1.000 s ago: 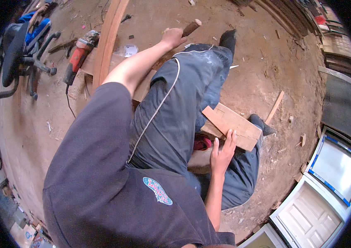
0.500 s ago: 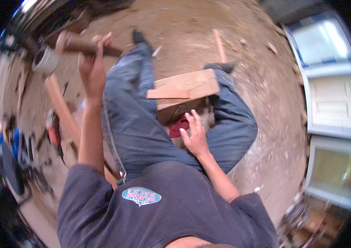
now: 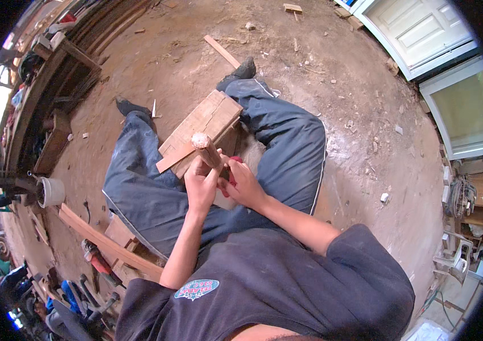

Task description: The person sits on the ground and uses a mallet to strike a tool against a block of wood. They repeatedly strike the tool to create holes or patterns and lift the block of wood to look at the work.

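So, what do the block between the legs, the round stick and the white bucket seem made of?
Block: apparently bare wood, matt tan with fine lines. Stick: probably unfinished wood, brown, rough pale end. Bucket: likely plastic, smooth and white.

From my remote feed, I made out printing in one place: an oval teal badge on the left chest of the wearer's dark T-shirt. It bore pale lettering, small and slanted, and I could not read it with certainty.
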`<state>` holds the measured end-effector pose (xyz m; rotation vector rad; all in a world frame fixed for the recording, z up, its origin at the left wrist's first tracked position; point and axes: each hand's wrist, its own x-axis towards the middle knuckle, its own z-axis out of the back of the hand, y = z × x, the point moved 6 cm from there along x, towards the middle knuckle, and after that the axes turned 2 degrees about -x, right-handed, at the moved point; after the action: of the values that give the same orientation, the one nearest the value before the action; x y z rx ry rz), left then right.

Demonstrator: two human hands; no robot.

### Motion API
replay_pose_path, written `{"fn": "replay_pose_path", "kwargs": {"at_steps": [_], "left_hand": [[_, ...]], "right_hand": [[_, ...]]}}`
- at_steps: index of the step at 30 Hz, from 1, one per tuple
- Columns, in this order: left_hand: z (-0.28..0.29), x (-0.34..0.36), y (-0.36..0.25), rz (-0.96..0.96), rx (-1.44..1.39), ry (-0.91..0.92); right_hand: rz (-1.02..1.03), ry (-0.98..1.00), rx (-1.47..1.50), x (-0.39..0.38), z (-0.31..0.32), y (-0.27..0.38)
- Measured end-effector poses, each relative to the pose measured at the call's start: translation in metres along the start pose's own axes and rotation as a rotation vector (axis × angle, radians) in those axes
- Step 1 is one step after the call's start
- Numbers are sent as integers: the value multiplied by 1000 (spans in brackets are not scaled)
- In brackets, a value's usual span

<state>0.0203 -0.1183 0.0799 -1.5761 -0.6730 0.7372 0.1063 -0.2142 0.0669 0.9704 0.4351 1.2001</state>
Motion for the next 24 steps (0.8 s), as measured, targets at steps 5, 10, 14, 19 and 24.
{"fn": "replay_pose_path", "kwargs": {"at_steps": [5,10,14,19,24], "left_hand": [[14,10,-3,63,137,40],[11,-1,4,97,81,78],[16,-17,9,14,37,-31],[35,-6,-24,-170,-106,-222],[72,32,-48,-266,-34,-390]], "right_hand": [[-10,-51,69,3,-23,-21],[-97,55,66,1,-27,-32],[75,-20,76,8,-23,-21],[8,-184,43,11,-9,-25],[-204,-229,286,9,-5,-40]]}}
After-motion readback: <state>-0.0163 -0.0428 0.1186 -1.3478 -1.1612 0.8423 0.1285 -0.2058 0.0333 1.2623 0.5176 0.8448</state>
